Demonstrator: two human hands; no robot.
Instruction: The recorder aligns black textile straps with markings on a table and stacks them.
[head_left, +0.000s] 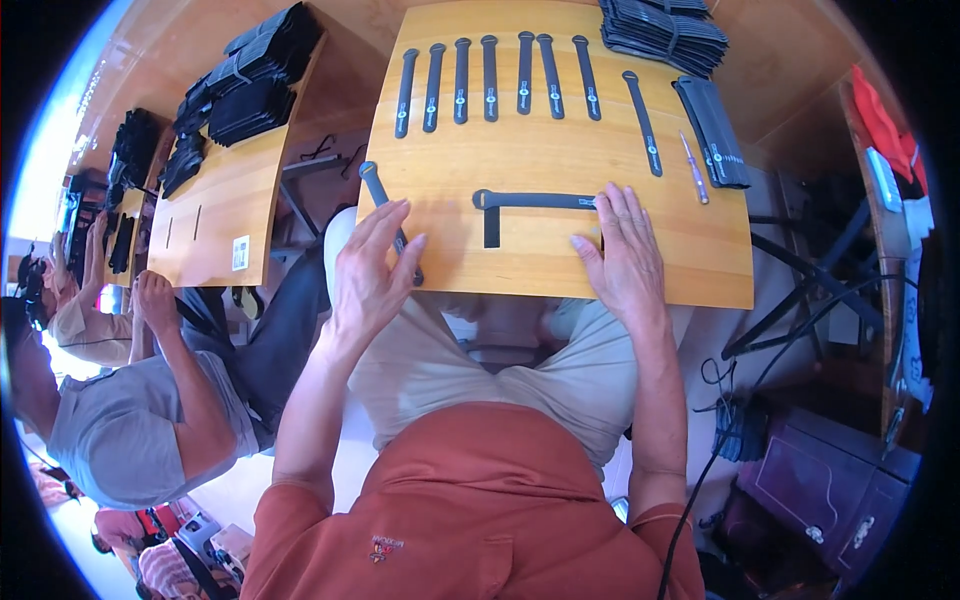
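Observation:
My left hand (372,268) hovers over or rests on a dark strap (372,182) at the table's left front. Its fingers are stretched with the thumb apart, and they hide the strap's middle; whether they touch it I cannot tell. My right hand (630,248) lies flat with fingers extended, its fingertips over the right end of another dark strap (540,201) laid crosswise. That strap has a ring at its left end. Below this ring, a short black strip (491,228) points toward me.
Several similar straps stand in a row, one strap (490,80) among them, on the wooden table (430,160). At right are a lone strap (642,125), a screwdriver (694,168) and a strap bundle (712,132). A stack (665,38) sits behind. A co-worker (140,420) sits left.

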